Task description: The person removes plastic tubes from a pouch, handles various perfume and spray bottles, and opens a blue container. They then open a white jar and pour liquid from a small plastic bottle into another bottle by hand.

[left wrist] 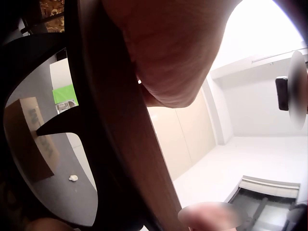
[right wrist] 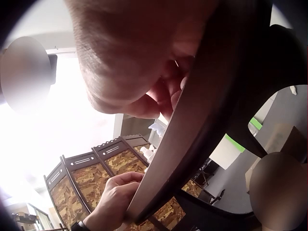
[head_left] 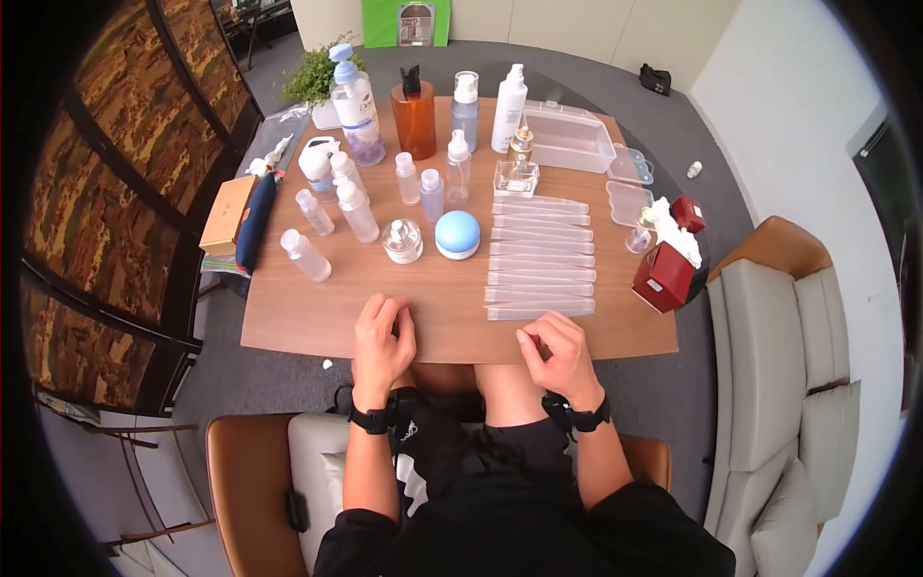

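My left hand (head_left: 383, 341) rests on the table's near edge with loosely curled fingers and holds nothing. Similarly relaxed, my right hand (head_left: 560, 354) lies at the edge further right, its fingers close to a row of clear, narrow plastic strips (head_left: 541, 276). Ahead of the left hand stand a glass jar with a pump-like top (head_left: 402, 242) and a round jar with a blue lid (head_left: 457, 236). Small translucent bottles (head_left: 306, 256) are grouped to the left. In the right wrist view, the left hand (right wrist: 113, 202) shows at the wooden edge (right wrist: 159, 168).
Along the back stand a lotion pump bottle (head_left: 358, 111), an amber bottle (head_left: 414, 120), a white spray bottle (head_left: 509, 108) and a clear plastic box (head_left: 573, 144). A red tissue box (head_left: 663, 277) sits at the right edge, a cardboard-coloured box (head_left: 229, 213) at the left.
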Demonstrator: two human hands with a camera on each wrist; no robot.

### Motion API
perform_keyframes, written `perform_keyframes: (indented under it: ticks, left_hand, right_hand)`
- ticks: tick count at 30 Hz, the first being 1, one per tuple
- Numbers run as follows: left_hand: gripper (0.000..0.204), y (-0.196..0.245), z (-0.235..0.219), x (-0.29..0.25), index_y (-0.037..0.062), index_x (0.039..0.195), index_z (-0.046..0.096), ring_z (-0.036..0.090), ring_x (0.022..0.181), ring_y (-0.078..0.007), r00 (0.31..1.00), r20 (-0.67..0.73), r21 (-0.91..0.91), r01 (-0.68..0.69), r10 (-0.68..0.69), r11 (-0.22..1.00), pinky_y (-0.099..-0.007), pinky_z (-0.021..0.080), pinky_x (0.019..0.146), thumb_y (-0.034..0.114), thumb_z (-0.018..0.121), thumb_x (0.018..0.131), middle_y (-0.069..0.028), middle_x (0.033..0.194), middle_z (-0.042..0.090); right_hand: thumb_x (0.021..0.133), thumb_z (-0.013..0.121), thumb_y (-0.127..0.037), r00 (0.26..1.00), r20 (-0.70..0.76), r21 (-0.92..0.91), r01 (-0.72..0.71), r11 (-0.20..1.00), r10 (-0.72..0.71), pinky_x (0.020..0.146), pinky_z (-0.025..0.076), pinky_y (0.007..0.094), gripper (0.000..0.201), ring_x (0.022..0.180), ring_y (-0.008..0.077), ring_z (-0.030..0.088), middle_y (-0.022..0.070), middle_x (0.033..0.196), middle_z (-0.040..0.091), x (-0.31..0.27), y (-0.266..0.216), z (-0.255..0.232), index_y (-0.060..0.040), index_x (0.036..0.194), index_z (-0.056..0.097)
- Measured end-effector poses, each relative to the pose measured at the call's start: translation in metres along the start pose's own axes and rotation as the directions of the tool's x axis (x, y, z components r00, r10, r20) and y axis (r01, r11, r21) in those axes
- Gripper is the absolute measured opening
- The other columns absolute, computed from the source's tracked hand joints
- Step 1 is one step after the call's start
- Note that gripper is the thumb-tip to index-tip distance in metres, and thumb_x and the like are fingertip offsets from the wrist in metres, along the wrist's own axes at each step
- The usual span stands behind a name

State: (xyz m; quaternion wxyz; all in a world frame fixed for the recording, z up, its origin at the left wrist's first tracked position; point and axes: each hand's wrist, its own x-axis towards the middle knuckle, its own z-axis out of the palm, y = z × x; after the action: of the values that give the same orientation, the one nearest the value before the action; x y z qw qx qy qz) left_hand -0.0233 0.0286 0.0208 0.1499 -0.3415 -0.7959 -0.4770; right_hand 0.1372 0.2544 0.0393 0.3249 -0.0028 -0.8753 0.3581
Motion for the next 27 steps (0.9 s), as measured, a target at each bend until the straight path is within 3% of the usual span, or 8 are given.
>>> perform_keyframes:
  ticks: [5, 7, 8, 11, 15, 19, 22, 27]
  left_hand:
    - [0.012, -0.002, 0.001, 0.000, -0.0016, 0.097, 0.071, 0.065, 0.068, -0.0296, 0.999, -0.035, 0.019, -0.023, 0.024, 1.000, -0.0379, 0.051, 0.063, -0.009, 0.065, 0.090, -0.0160, 0.083, 0.066]
    - [0.012, -0.001, 0.000, -0.001, -0.0017, 0.098, 0.070, 0.063, 0.073, -0.0355, 1.000, -0.002, -0.015, 0.019, -0.019, 1.000, -0.0439, 0.051, 0.066, -0.009, 0.065, 0.089, -0.0168, 0.083, 0.062]
    - [0.012, -0.002, 0.001, 0.000, -0.0013, 0.096, 0.071, 0.064, 0.067, -0.0288, 0.999, -0.032, 0.013, -0.027, 0.027, 1.000, -0.0376, 0.050, 0.062, -0.009, 0.065, 0.089, -0.0156, 0.081, 0.065]
    - [0.012, 0.001, -0.001, 0.000, -0.0016, 0.097, 0.071, 0.063, 0.073, -0.0354, 1.000, 0.003, 0.000, 0.012, -0.012, 1.000, -0.0433, 0.052, 0.066, -0.008, 0.065, 0.089, -0.0173, 0.084, 0.063]
    - [0.012, -0.004, 0.000, 0.000, -0.0017, 0.097, 0.072, 0.063, 0.068, -0.0332, 1.000, -0.008, -0.001, -0.028, 0.028, 1.000, -0.0417, 0.051, 0.063, -0.007, 0.064, 0.089, -0.0179, 0.080, 0.063]
    - [0.009, -0.007, 0.000, 0.001, -0.0019, 0.094, 0.071, 0.061, 0.062, -0.0309, 0.998, 0.010, 0.020, -0.070, 0.070, 0.997, -0.0407, 0.049, 0.059, -0.006, 0.064, 0.090, -0.0175, 0.078, 0.063]
    - [0.008, -0.010, 0.000, 0.002, -0.0016, 0.092, 0.071, 0.061, 0.062, -0.0297, 0.993, 0.033, 0.052, -0.112, 0.111, 0.992, -0.0408, 0.049, 0.059, -0.005, 0.064, 0.091, -0.0167, 0.077, 0.063]
    - [0.009, -0.006, 0.002, 0.002, -0.0005, 0.091, 0.072, 0.061, 0.062, -0.0265, 0.993, 0.043, 0.091, -0.111, 0.108, 0.990, -0.0368, 0.048, 0.059, -0.003, 0.063, 0.092, -0.0152, 0.078, 0.064]
  right_hand:
    - [0.088, 0.075, 0.001, 1.000, -0.001, -0.010, 0.012, 1.000, -0.012, 0.057, 0.045, 0.0379, 0.014, 0.063, 0.0283, 0.058, 0.0110, 0.069, 0.059, 0.003, -0.002, 0.004, 0.0000, 0.079, 0.065]
    - [0.088, 0.075, -0.001, 1.000, -0.024, -0.022, 0.006, 1.000, -0.007, 0.058, 0.047, 0.0389, 0.015, 0.063, 0.0312, 0.059, 0.0115, 0.068, 0.059, -0.002, -0.001, 0.006, -0.0004, 0.078, 0.064]
    - [0.087, 0.075, 0.000, 0.994, -0.100, -0.063, 0.030, 0.998, -0.037, 0.056, 0.046, 0.0389, 0.019, 0.058, 0.0312, 0.058, 0.0106, 0.064, 0.057, -0.006, 0.002, 0.008, -0.0019, 0.074, 0.062]
    - [0.084, 0.075, 0.001, 0.961, -0.239, -0.172, 0.096, 0.980, -0.136, 0.051, 0.044, 0.0393, 0.026, 0.051, 0.0311, 0.054, 0.0093, 0.057, 0.052, -0.017, 0.009, 0.015, -0.0049, 0.066, 0.056]
    - [0.082, 0.073, 0.004, 0.893, -0.361, -0.282, 0.170, 0.944, -0.268, 0.048, 0.040, 0.0400, 0.034, 0.048, 0.0309, 0.052, 0.0086, 0.055, 0.050, -0.017, 0.011, 0.019, -0.0076, 0.061, 0.048]
    - [0.083, 0.073, 0.001, 0.860, -0.448, -0.313, 0.105, 0.944, -0.244, 0.049, 0.044, 0.0419, 0.033, 0.050, 0.0315, 0.056, 0.0092, 0.056, 0.052, -0.017, 0.007, 0.021, -0.0078, 0.062, 0.049]
    - [0.086, 0.073, -0.007, 0.910, -0.383, -0.311, 0.034, 0.950, -0.158, 0.055, 0.052, 0.0427, 0.026, 0.057, 0.0319, 0.063, 0.0102, 0.061, 0.061, -0.017, 0.007, 0.021, -0.0090, 0.067, 0.056]
    - [0.089, 0.072, -0.010, 0.914, -0.395, -0.235, -0.004, 0.972, -0.091, 0.057, 0.053, 0.0446, 0.021, 0.060, 0.0340, 0.066, 0.0128, 0.064, 0.065, -0.019, 0.009, 0.021, -0.0065, 0.072, 0.060]
